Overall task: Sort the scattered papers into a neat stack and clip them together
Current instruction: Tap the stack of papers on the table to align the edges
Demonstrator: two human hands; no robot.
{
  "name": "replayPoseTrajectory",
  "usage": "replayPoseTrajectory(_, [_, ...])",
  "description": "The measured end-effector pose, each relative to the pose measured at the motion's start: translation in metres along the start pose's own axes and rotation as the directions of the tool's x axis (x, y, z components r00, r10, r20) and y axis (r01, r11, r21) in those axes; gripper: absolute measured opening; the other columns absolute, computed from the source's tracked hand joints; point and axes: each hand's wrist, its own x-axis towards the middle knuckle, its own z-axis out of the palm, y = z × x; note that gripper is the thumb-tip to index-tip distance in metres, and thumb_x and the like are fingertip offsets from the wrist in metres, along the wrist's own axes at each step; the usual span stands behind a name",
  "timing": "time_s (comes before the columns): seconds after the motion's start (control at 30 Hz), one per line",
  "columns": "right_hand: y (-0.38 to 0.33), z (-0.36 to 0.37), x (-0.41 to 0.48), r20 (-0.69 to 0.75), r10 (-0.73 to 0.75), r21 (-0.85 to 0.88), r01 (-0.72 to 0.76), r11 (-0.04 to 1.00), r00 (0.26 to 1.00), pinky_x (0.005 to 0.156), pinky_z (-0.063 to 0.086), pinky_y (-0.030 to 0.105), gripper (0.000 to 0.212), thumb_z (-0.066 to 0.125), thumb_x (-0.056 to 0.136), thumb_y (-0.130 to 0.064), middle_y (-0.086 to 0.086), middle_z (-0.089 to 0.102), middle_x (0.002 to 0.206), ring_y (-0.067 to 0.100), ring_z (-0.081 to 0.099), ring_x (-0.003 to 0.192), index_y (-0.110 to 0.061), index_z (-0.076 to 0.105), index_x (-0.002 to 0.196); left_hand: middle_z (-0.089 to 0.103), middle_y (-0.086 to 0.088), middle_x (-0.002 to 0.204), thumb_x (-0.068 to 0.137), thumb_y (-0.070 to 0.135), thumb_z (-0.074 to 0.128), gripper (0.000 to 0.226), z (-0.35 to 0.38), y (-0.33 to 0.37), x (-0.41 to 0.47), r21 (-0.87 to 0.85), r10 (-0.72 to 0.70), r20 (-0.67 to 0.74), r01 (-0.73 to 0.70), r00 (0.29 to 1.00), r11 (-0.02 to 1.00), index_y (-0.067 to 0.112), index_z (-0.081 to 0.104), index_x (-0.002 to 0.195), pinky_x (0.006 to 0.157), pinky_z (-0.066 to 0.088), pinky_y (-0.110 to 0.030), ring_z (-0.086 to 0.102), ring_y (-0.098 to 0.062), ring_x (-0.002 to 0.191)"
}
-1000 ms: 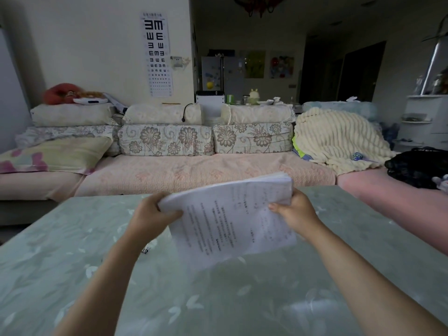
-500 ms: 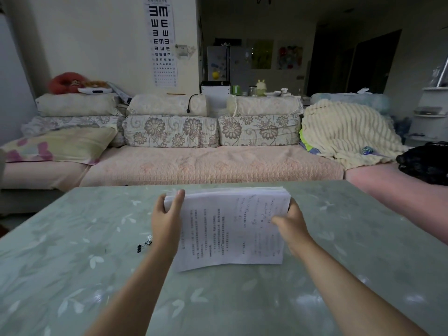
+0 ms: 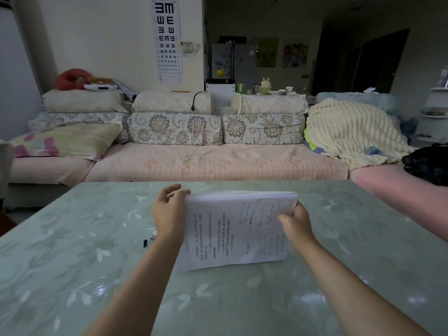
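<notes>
My left hand (image 3: 169, 214) grips the paper stack (image 3: 237, 229) by its left edge, fingers curled at the far corner. My right hand (image 3: 297, 224), blurred, pinches the right edge, thumb on the front page. The stack stands tilted on the table (image 3: 72, 263), with binder clips (image 3: 150, 239) just left of it.

Matt white printed paper in the stack (image 3: 238, 229); under it the table (image 3: 72, 275) shines glossy and smooth. Toward its left edge, small clips (image 3: 150, 239), black with bright metal handles; sofa (image 3: 218, 163) behind, woven cloth.
</notes>
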Motion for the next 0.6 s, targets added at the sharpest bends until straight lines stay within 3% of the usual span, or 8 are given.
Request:
replayPoseTrajectory(0.13, [-0.001, 0.001, -0.004, -0.001, -0.006, -0.012, 0.006, 1.000, 1.000, 0.067, 0.048, 0.027, 0.040, 0.052, 0.078, 0.013, -0.001, 0.071, 0.092, 0.013, 0.068, 0.087, -0.019, 0.064, 0.098, 0.068, -0.001, 0.100, 0.084, 0.021, 0.065, 0.018, 0.003, 0.003, 0.001, 0.074, 0.029, 0.016, -0.030, 0.999, 0.997, 0.023, 0.063, 0.102, 0.065, 0.045, -0.030, 0.059, -0.014, 0.078])
replayPoseTrajectory(0.2, [-0.002, 0.002, -0.004, -0.005, 0.004, -0.014, -0.004, 1.000, 1.000, 0.065, 0.048, 0.024, 0.039, 0.054, 0.078, 0.012, -0.002, 0.071, 0.093, 0.012, 0.068, 0.088, -0.018, 0.064, 0.100, 0.068, 0.006, 0.098, 0.086, 0.020, 0.061, 0.023, 0.000, 0.008, 0.005, 0.267, 0.126, 0.019, -0.126, 0.992, 0.955, 0.026, 0.060, 0.108, 0.063, 0.045, -0.028, 0.060, -0.011, 0.076])
replayPoseTrajectory(0.23, [-0.002, 0.002, -0.004, -0.005, 0.008, -0.012, -0.008, 1.000, 1.000, 0.065, 0.048, 0.024, 0.038, 0.055, 0.078, 0.010, -0.001, 0.071, 0.094, 0.012, 0.068, 0.089, -0.018, 0.064, 0.101, 0.067, 0.009, 0.101, 0.087, 0.019, 0.060, 0.025, -0.001, 0.011, 0.006, 0.433, 0.238, 0.048, -0.235, 0.970, 0.870, 0.028, 0.059, 0.111, 0.065, 0.046, -0.028, 0.061, -0.011, 0.080])
replayPoseTrajectory(0.3, [-0.003, 0.003, -0.005, -0.005, 0.012, -0.001, -0.012, 1.000, 1.000, 0.065, 0.050, 0.023, 0.037, 0.056, 0.078, 0.008, -0.002, 0.071, 0.094, 0.011, 0.068, 0.089, -0.019, 0.065, 0.102, 0.066, 0.011, 0.112, 0.089, 0.017, 0.060, 0.032, 0.002, 0.018, 0.005, 0.691, 0.514, 0.196, -0.490, 0.835, 0.532, 0.030, 0.058, 0.118, 0.080, 0.049, -0.034, 0.061, -0.016, 0.098])
replayPoseTrajectory(0.37, [-0.004, 0.002, -0.007, -0.009, 0.014, 0.025, -0.014, 1.000, 1.000, 0.063, 0.051, 0.018, 0.036, 0.057, 0.078, 0.008, -0.003, 0.071, 0.094, 0.008, 0.068, 0.087, -0.021, 0.065, 0.098, 0.063, 0.007, 0.124, 0.095, 0.026, 0.053, 0.031, 0.023, 0.027, -0.008, 0.736, 0.607, 0.422, -0.646, 0.673, 0.204, 0.028, 0.058, 0.126, 0.097, 0.042, -0.037, 0.056, -0.019, 0.113])
replayPoseTrajectory(0.47, [-0.007, 0.002, -0.008, -0.022, 0.006, 0.064, -0.004, 0.998, 1.000, 0.055, 0.048, 0.009, 0.035, 0.057, 0.082, 0.008, -0.006, 0.069, 0.093, 0.004, 0.066, 0.085, -0.022, 0.064, 0.098, 0.056, 0.004, 0.135, 0.099, 0.052, 0.027, 0.051, 0.070, 0.017, -0.039, 0.605, 0.388, 0.748, -0.793, 0.539, -0.065, 0.026, 0.048, 0.137, 0.106, 0.036, -0.039, 0.051, -0.019, 0.122])
replayPoseTrajectory(0.53, [-0.008, 0.002, -0.008, -0.029, -0.004, 0.084, 0.007, 0.996, 1.000, 0.054, 0.047, 0.008, 0.033, 0.059, 0.085, 0.006, -0.006, 0.067, 0.093, 0.007, 0.065, 0.087, -0.021, 0.061, 0.103, 0.055, -0.001, 0.135, 0.097, 0.057, 0.021, 0.060, 0.091, 0.003, -0.052, 0.529, 0.241, 0.842, -0.824, 0.482, -0.201, 0.022, 0.042, 0.140, 0.104, 0.036, -0.042, 0.050, -0.023, 0.121])
replayPoseTrajectory(0.6, [-0.008, 0.001, -0.007, -0.027, -0.033, 0.098, 0.035, 0.995, 0.999, 0.055, 0.047, 0.008, 0.034, 0.060, 0.086, 0.004, -0.005, 0.065, 0.094, 0.007, 0.064, 0.082, -0.022, 0.057, 0.107, 0.056, -0.004, 0.132, 0.098, 0.055, 0.022, 0.059, 0.100, -0.004, -0.053, 0.509, 0.193, 0.861, -0.817, 0.472, -0.272, 0.021, 0.037, 0.144, 0.098, 0.038, -0.042, 0.051, -0.027, 0.117])
